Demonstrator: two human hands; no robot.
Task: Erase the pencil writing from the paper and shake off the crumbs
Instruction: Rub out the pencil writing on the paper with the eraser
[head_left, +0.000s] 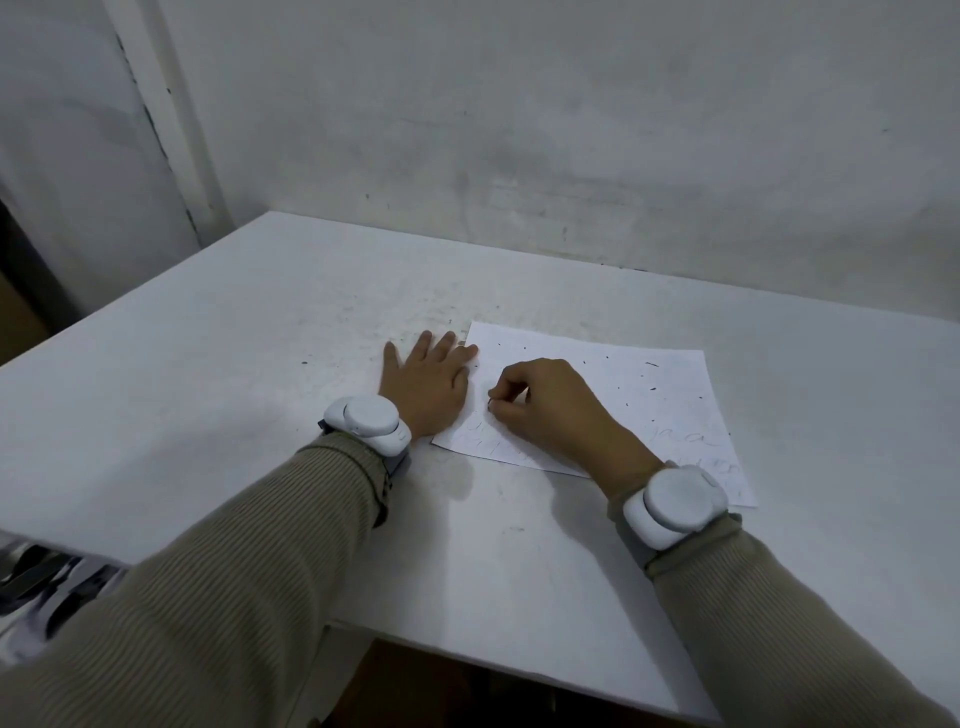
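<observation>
A white table (218, 364) stands against a scuffed, pale grey wall (571, 130).

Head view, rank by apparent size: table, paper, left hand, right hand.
1. table
2. paper
3. left hand and right hand: look alike; one lies flat and one is curled, so unranked.

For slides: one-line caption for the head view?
Left hand flat at edge of crumb-flecked paper on the table; right hand pinches something small against it.
</observation>
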